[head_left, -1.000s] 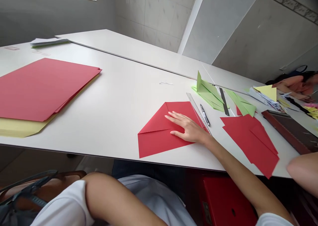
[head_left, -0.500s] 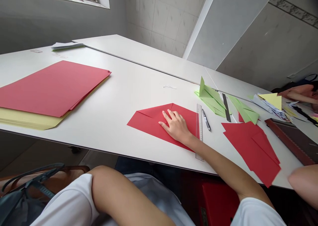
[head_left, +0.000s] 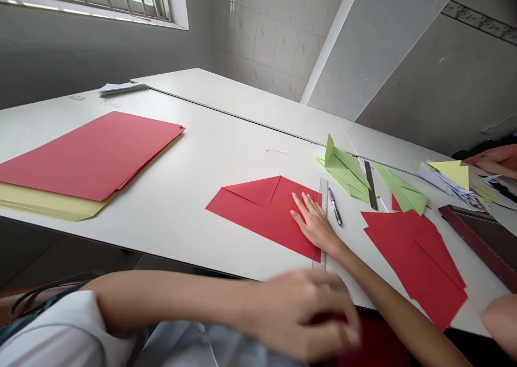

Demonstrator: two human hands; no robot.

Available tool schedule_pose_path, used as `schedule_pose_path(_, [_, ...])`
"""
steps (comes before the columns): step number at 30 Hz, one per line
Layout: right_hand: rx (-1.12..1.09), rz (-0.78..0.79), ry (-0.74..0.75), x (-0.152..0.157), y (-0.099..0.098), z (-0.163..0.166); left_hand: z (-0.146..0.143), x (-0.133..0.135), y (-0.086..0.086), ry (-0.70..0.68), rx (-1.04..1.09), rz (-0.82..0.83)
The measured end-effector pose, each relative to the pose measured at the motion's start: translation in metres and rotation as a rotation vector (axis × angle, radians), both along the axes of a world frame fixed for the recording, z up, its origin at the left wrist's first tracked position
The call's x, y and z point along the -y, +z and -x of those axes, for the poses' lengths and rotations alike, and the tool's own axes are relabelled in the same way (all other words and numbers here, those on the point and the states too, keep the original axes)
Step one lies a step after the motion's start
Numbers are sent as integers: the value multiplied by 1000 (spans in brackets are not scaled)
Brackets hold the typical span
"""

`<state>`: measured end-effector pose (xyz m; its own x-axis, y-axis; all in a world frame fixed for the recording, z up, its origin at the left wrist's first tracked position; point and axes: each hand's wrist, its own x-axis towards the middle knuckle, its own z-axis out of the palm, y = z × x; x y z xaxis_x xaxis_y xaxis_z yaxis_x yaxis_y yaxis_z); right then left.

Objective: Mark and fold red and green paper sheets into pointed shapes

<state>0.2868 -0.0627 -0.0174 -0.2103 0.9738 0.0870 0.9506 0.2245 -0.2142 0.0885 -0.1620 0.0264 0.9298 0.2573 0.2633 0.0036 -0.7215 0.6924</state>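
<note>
A folded red paper sheet (head_left: 258, 216) lies on the white table, with a triangular flap creased at its upper left. My right hand (head_left: 314, 224) rests flat on the sheet's right part, fingers spread, beside a clear ruler (head_left: 324, 195) that lies along the paper's right edge. Just right of the ruler is a pen (head_left: 335, 206). In the foreground my left hand (head_left: 305, 313) is raised in front of the table edge, fingers curved and smeared by motion. I cannot make out whether anything is in it.
Large red sheets (head_left: 92, 154) lie over yellow sheets (head_left: 52, 201) at left. Folded green papers (head_left: 345, 170), a dark ruler (head_left: 370, 185), folded red papers (head_left: 420, 259) and a dark brown case (head_left: 482, 240) lie at right. Another person's arm (head_left: 495, 160) shows at far right.
My right hand has slid right across the red sheet to the ruler, uncovering the flap. My left arm has swung up and right, bringing the left hand into view. The view has tilted slightly.
</note>
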Motion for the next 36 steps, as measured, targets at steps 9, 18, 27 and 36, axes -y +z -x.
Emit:
schedule_pose_path(9, [20, -62, 36, 4, -1, -50, 52, -118, -29, 154, -244, -331])
schedule_pose_path(18, [-11, -120, 71, -35, 18, -32, 112, -177, -4, 42, -183, -33])
schedule_pose_path(27, [-183, 68, 270, -121, 16, 17, 111, -189, -24, 297, -38, -197])
schedule_pose_path(36, [-249, -27, 175, -112, 4, 23, 118, -190, -35, 810, -200, -541])
